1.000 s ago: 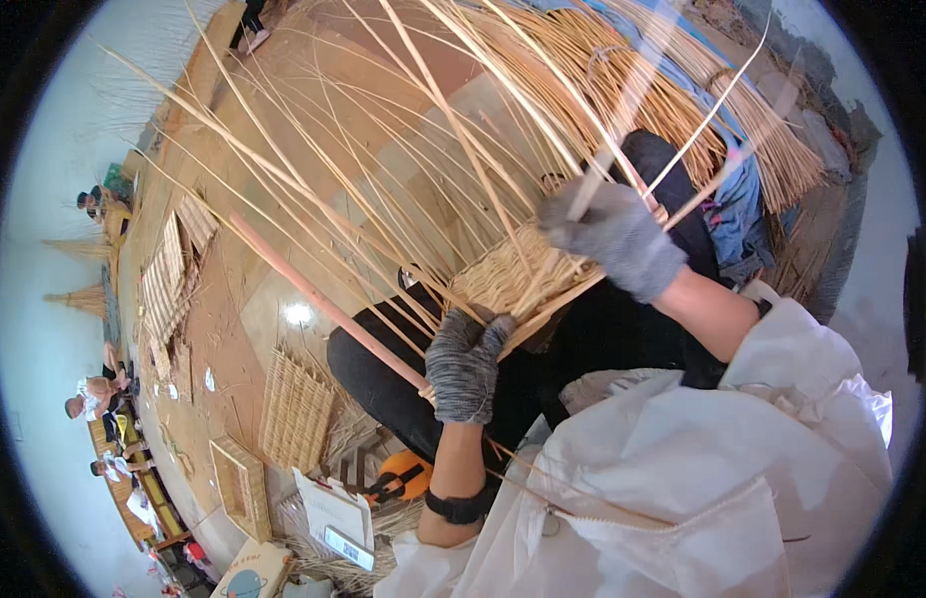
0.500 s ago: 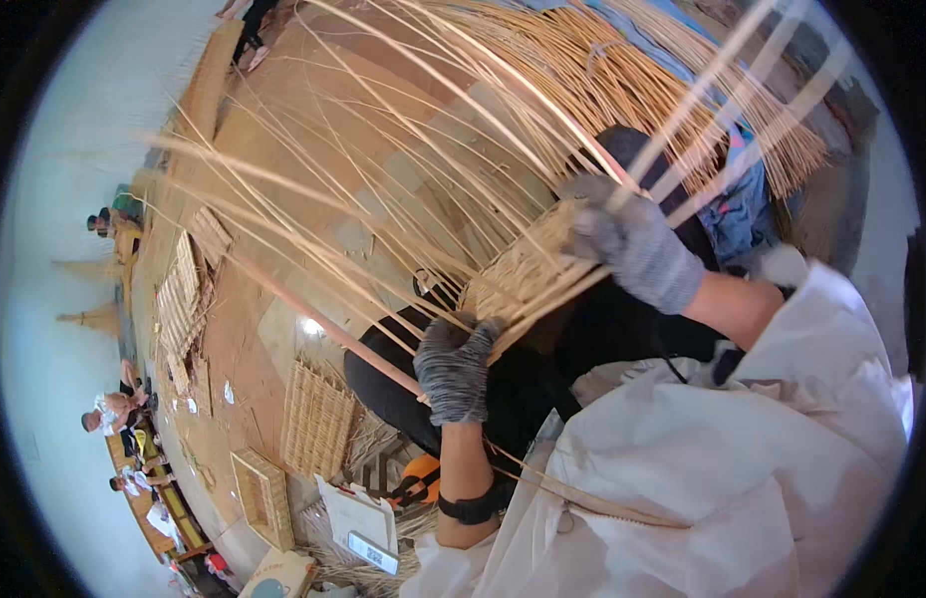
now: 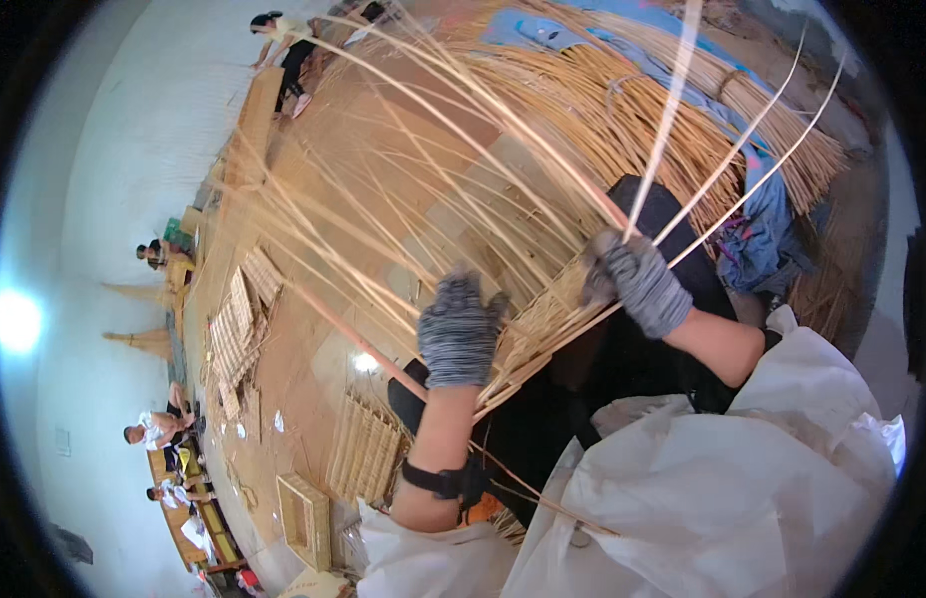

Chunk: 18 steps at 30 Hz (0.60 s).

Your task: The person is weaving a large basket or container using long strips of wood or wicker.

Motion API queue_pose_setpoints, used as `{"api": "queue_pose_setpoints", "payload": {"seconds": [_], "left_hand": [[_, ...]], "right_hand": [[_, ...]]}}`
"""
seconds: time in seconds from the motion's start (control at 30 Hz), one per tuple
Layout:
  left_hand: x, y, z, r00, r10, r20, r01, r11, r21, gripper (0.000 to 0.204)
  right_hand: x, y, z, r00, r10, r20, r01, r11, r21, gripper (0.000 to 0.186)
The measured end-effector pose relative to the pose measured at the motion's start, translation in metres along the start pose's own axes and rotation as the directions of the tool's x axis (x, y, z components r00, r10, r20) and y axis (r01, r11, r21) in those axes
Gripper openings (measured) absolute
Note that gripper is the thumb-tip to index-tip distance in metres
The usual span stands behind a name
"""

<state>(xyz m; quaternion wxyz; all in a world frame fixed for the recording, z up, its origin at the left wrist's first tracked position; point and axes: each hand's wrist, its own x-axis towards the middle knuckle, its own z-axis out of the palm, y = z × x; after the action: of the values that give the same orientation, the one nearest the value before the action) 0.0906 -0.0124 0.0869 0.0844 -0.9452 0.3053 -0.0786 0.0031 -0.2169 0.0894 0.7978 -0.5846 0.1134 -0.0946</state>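
Observation:
A partly woven wicker panel [image 3: 567, 291] lies across my lap, with long pale stakes fanning out from its far side. My left hand [image 3: 457, 337], in a grey knitted glove, is over the panel's left end among the stakes. Its fingers point upward, slightly blurred, with the thumb apart; no held thing shows in it. My right hand [image 3: 642, 284], gloved alike, is closed round wicker rods [image 3: 672, 214] at the panel's right end. Several of these rods rise past it, and their gripped part is hidden. A thicker reddish rod [image 3: 353, 339] slants out past my left hand.
Big bundles of canes [image 3: 602, 110] lie on blue cloth at the far right. Woven panels [image 3: 239, 324] are stacked on the floor to the left, near a shallow wicker tray [image 3: 305, 518] and another woven panel [image 3: 363, 453]. Other people sit or bend along the far wall.
My left hand has lifted from the panel's near edge and moved farther up among the stakes. My right hand has shifted slightly lower at the right end. The whole view has swung.

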Motion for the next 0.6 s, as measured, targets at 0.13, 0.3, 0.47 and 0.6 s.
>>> {"api": "queue_pose_setpoints", "payload": {"seconds": [0.13, 0.3, 0.47, 0.6], "left_hand": [[0.018, -0.019, 0.001, 0.862, -0.025, 0.506, 0.015, 1.0, 0.024, 0.045], [0.016, -0.034, 0.034, 0.841, 0.021, 0.54, 0.002, 0.999, -0.041, 0.037], [-0.054, 0.028, 0.005, 0.943, -0.307, -0.128, 0.176, 0.788, -0.59, 0.037], [-0.068, 0.071, -0.001, 0.989, -0.134, -0.067, 0.088, 0.884, -0.459, 0.042]], "right_hand": [[-0.03, -0.018, 0.031, 0.845, -0.339, 0.413, 0.513, 0.732, -0.448, 0.02], [-0.004, -0.005, -0.004, 0.963, 0.022, 0.268, -0.035, 0.998, 0.045, 0.026], [-0.002, -0.013, -0.021, 0.956, 0.236, 0.172, -0.259, 0.958, 0.122, 0.028], [0.001, -0.009, -0.032, 0.949, 0.205, 0.238, -0.244, 0.959, 0.147, 0.026]]}}
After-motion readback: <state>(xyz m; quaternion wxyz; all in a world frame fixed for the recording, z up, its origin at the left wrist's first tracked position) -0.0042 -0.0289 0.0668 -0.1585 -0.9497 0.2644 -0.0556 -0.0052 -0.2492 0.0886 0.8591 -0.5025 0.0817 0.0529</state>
